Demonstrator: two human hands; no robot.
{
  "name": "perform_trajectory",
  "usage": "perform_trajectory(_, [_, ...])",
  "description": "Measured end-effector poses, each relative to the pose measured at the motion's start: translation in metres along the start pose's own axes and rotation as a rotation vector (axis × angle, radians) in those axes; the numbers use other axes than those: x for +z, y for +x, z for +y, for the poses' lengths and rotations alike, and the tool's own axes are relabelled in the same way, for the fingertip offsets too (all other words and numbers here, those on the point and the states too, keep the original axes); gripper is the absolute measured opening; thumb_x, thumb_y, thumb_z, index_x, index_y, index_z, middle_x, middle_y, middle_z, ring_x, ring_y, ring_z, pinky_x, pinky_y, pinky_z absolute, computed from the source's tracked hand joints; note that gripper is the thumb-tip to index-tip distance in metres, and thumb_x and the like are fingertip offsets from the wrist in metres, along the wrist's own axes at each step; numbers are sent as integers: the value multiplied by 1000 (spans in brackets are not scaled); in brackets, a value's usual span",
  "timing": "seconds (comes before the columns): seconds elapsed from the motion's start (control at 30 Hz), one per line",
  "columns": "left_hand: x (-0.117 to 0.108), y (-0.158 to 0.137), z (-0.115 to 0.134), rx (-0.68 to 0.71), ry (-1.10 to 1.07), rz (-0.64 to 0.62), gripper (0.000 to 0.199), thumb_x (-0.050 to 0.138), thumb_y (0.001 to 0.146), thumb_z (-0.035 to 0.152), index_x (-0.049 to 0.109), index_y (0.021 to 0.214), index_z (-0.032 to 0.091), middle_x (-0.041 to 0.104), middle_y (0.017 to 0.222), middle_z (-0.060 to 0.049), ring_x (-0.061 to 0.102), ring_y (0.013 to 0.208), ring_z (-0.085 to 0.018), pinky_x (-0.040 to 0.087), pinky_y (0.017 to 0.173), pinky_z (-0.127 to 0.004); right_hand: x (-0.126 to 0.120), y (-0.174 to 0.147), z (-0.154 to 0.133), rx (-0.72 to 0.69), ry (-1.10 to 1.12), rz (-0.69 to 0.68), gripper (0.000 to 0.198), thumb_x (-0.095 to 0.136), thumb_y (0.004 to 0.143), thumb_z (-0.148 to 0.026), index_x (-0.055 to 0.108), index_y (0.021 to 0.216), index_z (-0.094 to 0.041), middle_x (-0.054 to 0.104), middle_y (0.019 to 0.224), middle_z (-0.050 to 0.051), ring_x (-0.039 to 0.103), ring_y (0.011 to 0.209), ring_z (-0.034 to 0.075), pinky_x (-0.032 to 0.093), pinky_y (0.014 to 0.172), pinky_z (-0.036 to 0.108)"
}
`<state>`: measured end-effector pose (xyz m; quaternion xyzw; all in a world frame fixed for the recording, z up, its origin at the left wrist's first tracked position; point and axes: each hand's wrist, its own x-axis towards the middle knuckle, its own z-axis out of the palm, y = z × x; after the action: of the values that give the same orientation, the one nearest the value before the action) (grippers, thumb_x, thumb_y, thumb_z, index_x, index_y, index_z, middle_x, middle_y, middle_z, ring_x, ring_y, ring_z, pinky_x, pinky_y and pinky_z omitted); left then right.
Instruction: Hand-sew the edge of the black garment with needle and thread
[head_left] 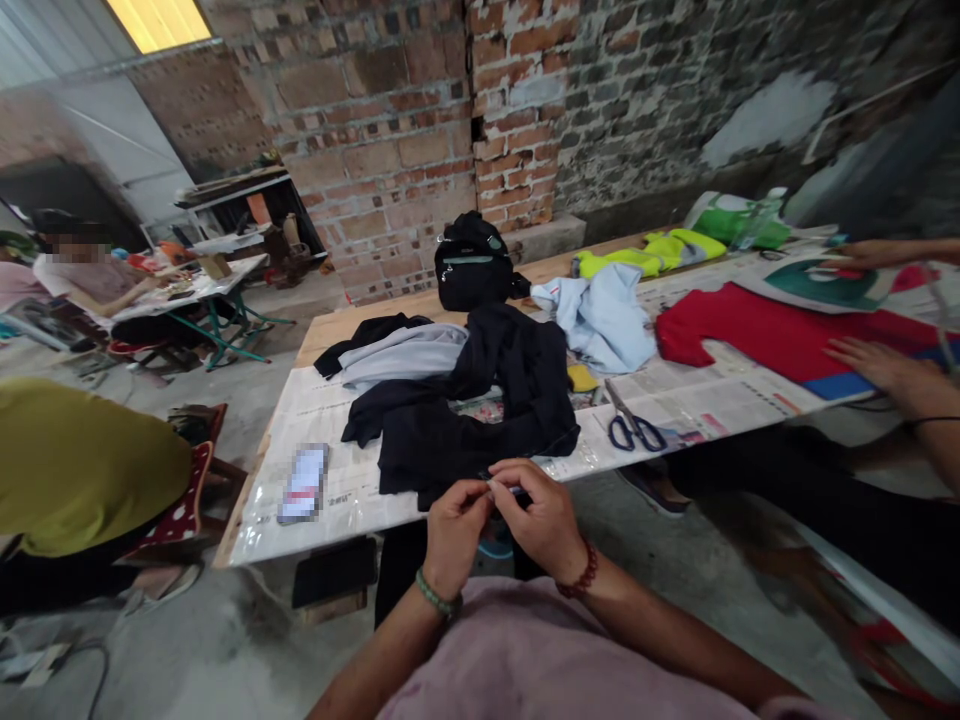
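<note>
Black garment [465,445]: rumpled on the worktop [255,530], directly beyond both hands; its near edge lies at the fingertips.
Left hand [456,530]: narrow, thumb and forefinger pinched together, tips meeting those of the right at the garment edge; what lies between them is too small to tell.
Right hand [544,515]: narrow, thumb and forefinger brought together against the left fingertips; whether cloth or a small item is held cannot be told.
Wrists: green bead bracelet [436,595] behind the left hand, dark red bead bracelet [585,572] behind the right.
Scissors [634,432]: on the worktop, beyond and to the right of the right hand, handles toward the near edge.
Phone [304,485]: flat, to the left of the left hand, well apart from it.
Grey cloth [405,355]: beyond the left hand, behind part of the black garment.
Black bag [472,268]: standing far beyond the hands, at the back.
Light blue cloth [604,315]: crumpled, beyond and right of the right hand.
Red garment [765,325]: spread far to the right of the right hand; a co-worker's hand [870,362] rests on it, near an iron [821,285].
</note>
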<state>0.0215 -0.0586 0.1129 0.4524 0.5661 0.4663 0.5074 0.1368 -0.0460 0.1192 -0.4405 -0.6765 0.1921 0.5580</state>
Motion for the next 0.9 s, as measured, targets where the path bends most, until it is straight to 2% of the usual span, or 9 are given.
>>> perform_trajectory(0.57, [0,0,0,73,124,24,19,56,69,31,63,75,15,56,58,3,46,45,-7,36,43,-17,0,0,2,-1,11,-6,10,50,74,-13,56,68,-18,62,78,5,59,76,14,48,69,27])
perform_trajectory(0.9, [0,0,-2,78,111,0,22,57,70,33,63,77,14,55,58,2,45,45,-6,35,41,-17,0,-1,2,22,6,4,10,49,74,-14,55,68,-19,62,78,5,59,76,15,48,69,28])
